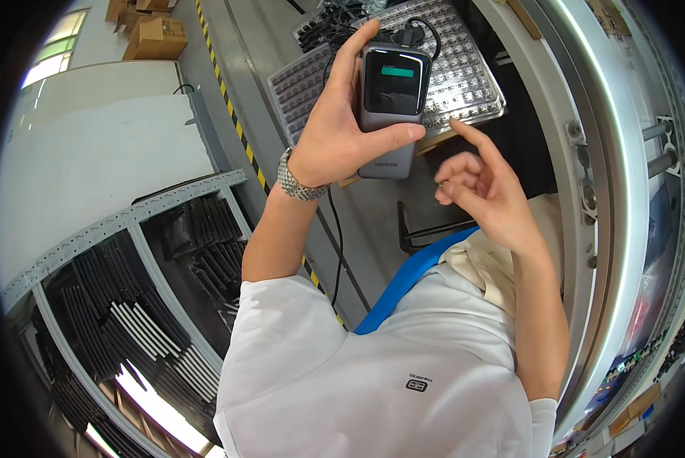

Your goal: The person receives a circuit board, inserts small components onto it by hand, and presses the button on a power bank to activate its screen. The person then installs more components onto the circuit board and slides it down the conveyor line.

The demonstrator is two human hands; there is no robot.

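Observation:
My left hand (335,126) is wrapped round a grey power bank (388,164), thumb across its front and fingers along its left side. The power bank's dark screen (394,91) faces up and shows a small green band. At its top end is a black cable (426,32) that loops round; whether it is plugged in I cannot tell. My right hand (486,187) is beside the power bank, apart from it. Its index finger reaches up toward a tray edge, and the other fingers curl toward the thumb, perhaps round something tiny that I cannot make out.
Clear plastic trays of small parts (465,84) lie beyond my hands, beside tangled black cables (323,34). A metal rack (140,237) with dark strips stands at left, near a white board (106,130). Cardboard boxes (155,38) sit far left. A curved metal frame (610,153) rises at right.

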